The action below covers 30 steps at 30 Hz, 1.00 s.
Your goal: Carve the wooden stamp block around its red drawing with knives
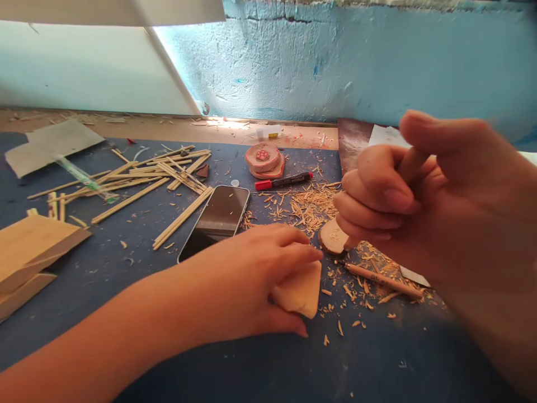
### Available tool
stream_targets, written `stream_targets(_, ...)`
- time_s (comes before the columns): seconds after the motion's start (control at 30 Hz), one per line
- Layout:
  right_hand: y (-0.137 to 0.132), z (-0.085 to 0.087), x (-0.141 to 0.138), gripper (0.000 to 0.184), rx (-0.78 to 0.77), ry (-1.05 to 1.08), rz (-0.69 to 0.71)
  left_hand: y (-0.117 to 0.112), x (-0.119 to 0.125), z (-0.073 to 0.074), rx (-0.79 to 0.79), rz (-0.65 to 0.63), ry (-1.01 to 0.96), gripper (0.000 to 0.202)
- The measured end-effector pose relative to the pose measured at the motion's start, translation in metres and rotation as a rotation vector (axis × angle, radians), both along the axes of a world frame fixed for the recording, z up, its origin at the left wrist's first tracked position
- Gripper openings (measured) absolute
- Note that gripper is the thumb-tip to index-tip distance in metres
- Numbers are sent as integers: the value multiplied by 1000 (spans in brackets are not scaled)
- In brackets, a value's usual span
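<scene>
I count one phone [218, 219], one red marker [283, 181] and one pencil [384, 280]. Two carved discs [264, 159] sit stacked, and a third disc [332, 237] lies apart, so three. One flat wood piece [301, 289] is under my fingers. Two wood blocks [31, 252] lie stacked. The sticks [142, 179] are too many to count.

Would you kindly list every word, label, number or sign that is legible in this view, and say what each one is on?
No text here can be read.
Pencil near the right hand: dark marks on the barrel, too small and blurred to read.
Red-capped marker: no legible print.
Round wooden piece: a red painted dotted design, not lettering.
Phone beside the left hand: screen dark, showing nothing.
</scene>
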State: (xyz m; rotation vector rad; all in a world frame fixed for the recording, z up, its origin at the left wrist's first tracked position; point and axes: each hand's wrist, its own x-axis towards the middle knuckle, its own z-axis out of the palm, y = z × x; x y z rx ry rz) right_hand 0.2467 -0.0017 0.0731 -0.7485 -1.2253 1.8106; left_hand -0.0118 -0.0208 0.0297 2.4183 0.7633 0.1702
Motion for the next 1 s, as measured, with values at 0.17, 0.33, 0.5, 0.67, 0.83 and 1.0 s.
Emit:
stream_targets(0.17,-12,-6,-10,67,19,-6,52,-1,11,-34,120,-77,-11,101)
stream_targets(0.33,-26,-13,-15,76,29,-29,132,11,11,-62,214,-101,-63,98)
stream_targets(0.5,-36,-29,-23,74,149,-70,121,10,13,-72,199,-29,-104,73)
stream_targets(0.67,-35,-35,-27,79,210,-91,91,9,9,-50,75,-65,-58,55)
stream_targets(0.83,-37,-35,-28,79,224,-111,51,15,3,-45,77,-78,-61,36)
stream_targets(1.0,-40,-41,-28,80,283,-151,6,19,1,-57,73,27,-101,50)
